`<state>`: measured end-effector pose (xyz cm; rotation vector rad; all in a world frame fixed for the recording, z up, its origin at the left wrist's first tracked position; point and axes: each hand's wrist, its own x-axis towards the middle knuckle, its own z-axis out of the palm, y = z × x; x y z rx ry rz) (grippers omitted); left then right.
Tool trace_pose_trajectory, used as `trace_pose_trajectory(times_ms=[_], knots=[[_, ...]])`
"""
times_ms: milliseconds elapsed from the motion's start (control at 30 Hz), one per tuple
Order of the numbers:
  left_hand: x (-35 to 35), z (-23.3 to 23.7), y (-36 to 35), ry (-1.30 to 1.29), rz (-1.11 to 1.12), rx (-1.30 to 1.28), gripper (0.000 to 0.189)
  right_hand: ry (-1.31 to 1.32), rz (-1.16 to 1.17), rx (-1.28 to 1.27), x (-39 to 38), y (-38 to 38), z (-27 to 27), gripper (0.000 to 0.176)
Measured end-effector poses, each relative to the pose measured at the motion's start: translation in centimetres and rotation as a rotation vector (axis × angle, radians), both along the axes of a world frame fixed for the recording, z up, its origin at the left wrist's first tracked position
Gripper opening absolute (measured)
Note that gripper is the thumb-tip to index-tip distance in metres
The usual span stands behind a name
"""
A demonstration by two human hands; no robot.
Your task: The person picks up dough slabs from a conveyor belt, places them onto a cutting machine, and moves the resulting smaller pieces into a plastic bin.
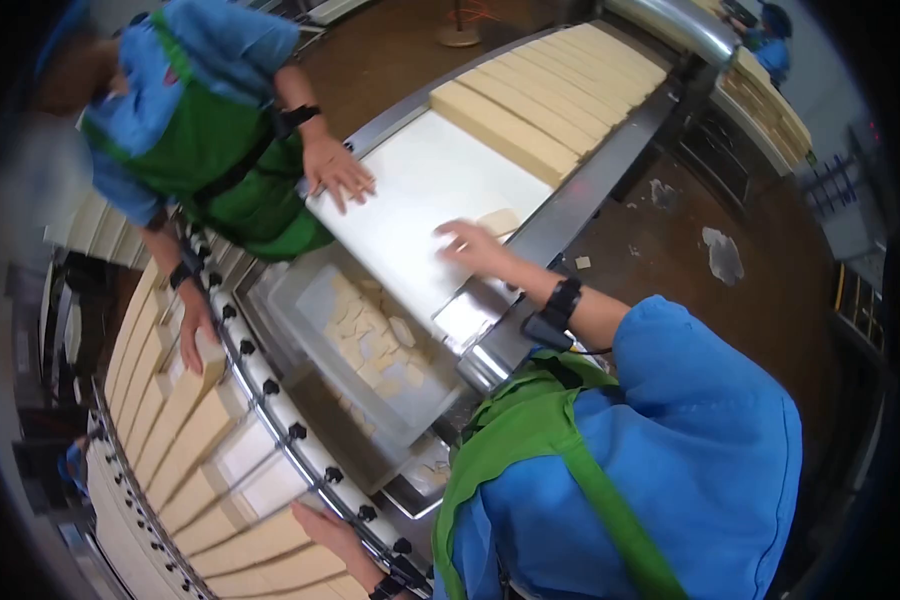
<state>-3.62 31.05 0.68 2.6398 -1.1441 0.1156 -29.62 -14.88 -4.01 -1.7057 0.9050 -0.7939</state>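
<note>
My right hand (475, 250), its fingers apart and partly blurred, is over the white belt (410, 190), beside a thin pale piece (498, 222). At the lower left, my left hand (332, 535) has its fingers stretched out against the end of a long pale bar (250, 540) on the curved conveyor (260, 485); nothing shows gripped in it. Thick pale bars (510, 135) lie side by side farther up the belt.
Across the belt a co-worker in a green apron (220, 170) has one hand over the belt and the other on a bar. Between the conveyors sits a clear bin (315, 335) with pale scraps. Black knobs line the curved rail (280, 425). Scraps lie on the brown floor.
</note>
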Motion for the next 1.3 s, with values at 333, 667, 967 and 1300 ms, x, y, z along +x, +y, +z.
trace_pose_trajectory(times_ms=[333, 667, 967, 1300], knots=[[-4.1, 2.8, -24.4, 0.157, -0.306, -0.097, 0.05, 0.733, -0.528, -0.252, -16.7, -12.5, -2.5, 0.061], [-14.6, -7.7, -66.9, 0.141, -0.921, -0.271, 0.043, 0.738, -0.407, -0.386, -15.9, -12.7, -1.7, 0.055], [-16.9, -6.0, -77.3, 0.106, -0.612, 0.144, 0.051, 0.687, -0.39, -0.338, -15.9, -12.5, -1.4, 0.063], [-9.1, -3.5, -63.8, 0.087, -0.211, 0.325, 0.049, 0.691, 0.084, -0.298, -15.4, -14.5, 0.7, 0.07]])
